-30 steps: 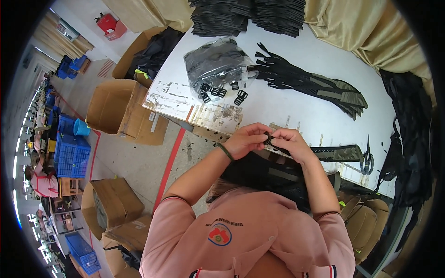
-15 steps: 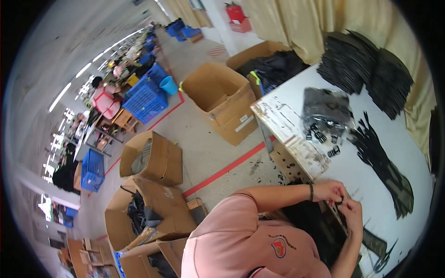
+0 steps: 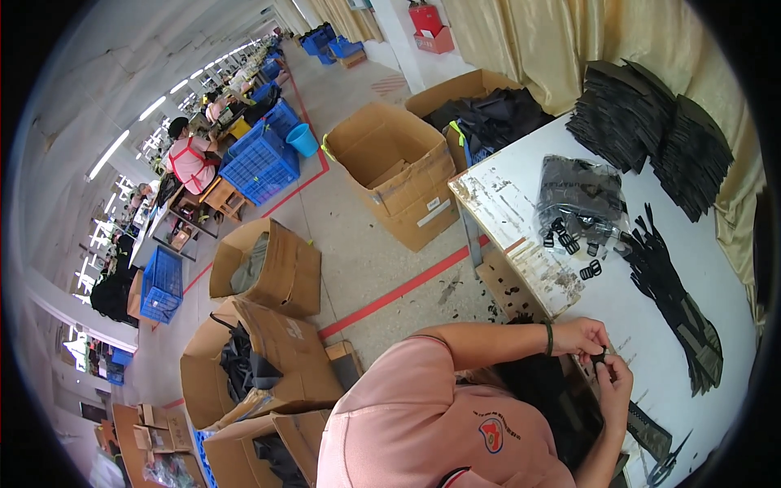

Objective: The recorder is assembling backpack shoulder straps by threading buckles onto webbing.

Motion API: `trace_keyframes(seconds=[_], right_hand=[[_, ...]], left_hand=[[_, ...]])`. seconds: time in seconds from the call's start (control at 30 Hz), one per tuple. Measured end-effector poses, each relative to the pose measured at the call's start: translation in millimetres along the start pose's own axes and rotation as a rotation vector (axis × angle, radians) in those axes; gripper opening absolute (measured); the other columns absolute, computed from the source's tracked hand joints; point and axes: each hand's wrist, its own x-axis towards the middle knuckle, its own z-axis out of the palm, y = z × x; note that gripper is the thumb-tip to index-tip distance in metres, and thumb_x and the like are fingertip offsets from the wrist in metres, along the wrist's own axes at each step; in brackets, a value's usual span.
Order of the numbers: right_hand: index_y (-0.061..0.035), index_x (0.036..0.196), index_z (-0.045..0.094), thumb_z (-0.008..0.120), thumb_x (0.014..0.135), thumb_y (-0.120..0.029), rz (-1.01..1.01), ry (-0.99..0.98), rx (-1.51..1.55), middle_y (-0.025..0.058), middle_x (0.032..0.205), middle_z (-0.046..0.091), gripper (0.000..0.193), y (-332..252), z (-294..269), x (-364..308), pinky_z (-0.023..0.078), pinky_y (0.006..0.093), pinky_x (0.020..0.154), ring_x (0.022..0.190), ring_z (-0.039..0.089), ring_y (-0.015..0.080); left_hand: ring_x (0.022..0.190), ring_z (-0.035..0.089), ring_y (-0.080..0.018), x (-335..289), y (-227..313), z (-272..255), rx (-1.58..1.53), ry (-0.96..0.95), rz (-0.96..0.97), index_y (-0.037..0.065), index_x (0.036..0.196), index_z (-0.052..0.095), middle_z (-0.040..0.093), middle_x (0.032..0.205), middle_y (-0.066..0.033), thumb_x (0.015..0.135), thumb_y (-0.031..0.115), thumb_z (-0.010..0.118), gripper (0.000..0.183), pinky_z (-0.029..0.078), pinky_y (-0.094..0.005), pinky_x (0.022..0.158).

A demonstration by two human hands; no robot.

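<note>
At the near edge of the white table [image 3: 691, 281], my left hand [image 3: 579, 336], with a dark band on its wrist, is closed in a pinch. My right hand [image 3: 615, 381] pinches close below it. Between the fingertips of both is a small black piece [image 3: 599, 357], its shape mostly covered by the fingers. Beside my right forearm lies a dark patterned strap [image 3: 649, 433], with a pair of scissors [image 3: 669, 464] next to it. Farther up the table are loose black slider buckles [image 3: 590, 270] and a clear plastic bag [image 3: 581, 191] with dark contents.
A bundle of black straps [image 3: 675, 301] lies across the table. Stacks of black cut pieces [image 3: 622, 118] sit at its far end by the curtain [image 3: 521, 41]. Cardboard boxes [image 3: 399, 179] stand on the floor to the left. A person [image 3: 189, 159] sits farther off near blue crates [image 3: 260, 167].
The view has shifted slightly. My two hands stay together at the table edge, with the right fingers now more upright against the small black piece.
</note>
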Motion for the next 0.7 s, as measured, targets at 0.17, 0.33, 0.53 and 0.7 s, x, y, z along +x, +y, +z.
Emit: trace_keyframes(seconds=[0.17, 0.33, 0.53, 0.7], right_hand=[[0.0020, 0.087, 0.058, 0.054, 0.088, -0.003, 0.111, 0.052, 0.127, -0.0003, 0.072, 0.054, 0.007, -6.5, 7.1, -1.1, 0.040, 0.0205, 0.058, 0.064, 0.048, 0.0060], [0.0013, 0.087, 0.059, 0.054, 0.088, -0.005, 0.045, 0.026, -0.036, -0.0002, 0.072, 0.056, 0.008, -9.4, 0.6, -2.4, 0.041, 0.0212, 0.058, 0.064, 0.050, 0.0064], [0.0024, 0.083, 0.060, 0.058, 0.086, -0.006, 0.068, 0.082, 0.002, 0.0009, 0.068, 0.055, 0.009, -4.8, -6.5, -14.2, 0.040, 0.0217, 0.057, 0.062, 0.049, 0.0069], [0.0021, 0.087, 0.059, 0.060, 0.084, -0.005, -0.018, 0.210, -0.106, 0.0044, 0.071, 0.059, 0.008, -6.1, 4.2, -12.6, 0.044, 0.0237, 0.060, 0.064, 0.054, 0.0098]], left_hand=[[0.063, 0.058, -0.0128, -4.5, 2.2, 10.3, -0.079, -0.017, -0.043, 0.004, 0.102, 0.054, 0.060, 0.084, -0.0063, 0.086, 0.003, 0.058, 0.016, 0.050, -0.0256, 0.058], [0.063, 0.058, -0.0126, 2.0, -7.7, 9.6, -0.054, 0.022, 0.028, 0.004, 0.103, 0.053, 0.060, 0.083, -0.0060, 0.086, 0.003, 0.058, 0.017, 0.050, -0.0259, 0.058], [0.065, 0.059, -0.0129, 0.7, -4.2, 20.4, -0.020, -0.038, -0.023, 0.004, 0.104, 0.053, 0.060, 0.084, -0.0060, 0.087, 0.004, 0.058, 0.018, 0.050, -0.0255, 0.059], [0.073, 0.060, -0.0141, -9.5, 7.5, 19.8, -0.170, -0.038, -0.022, 0.006, 0.105, 0.054, 0.060, 0.091, -0.0050, 0.088, 0.010, 0.060, 0.018, 0.050, -0.0261, 0.064]])
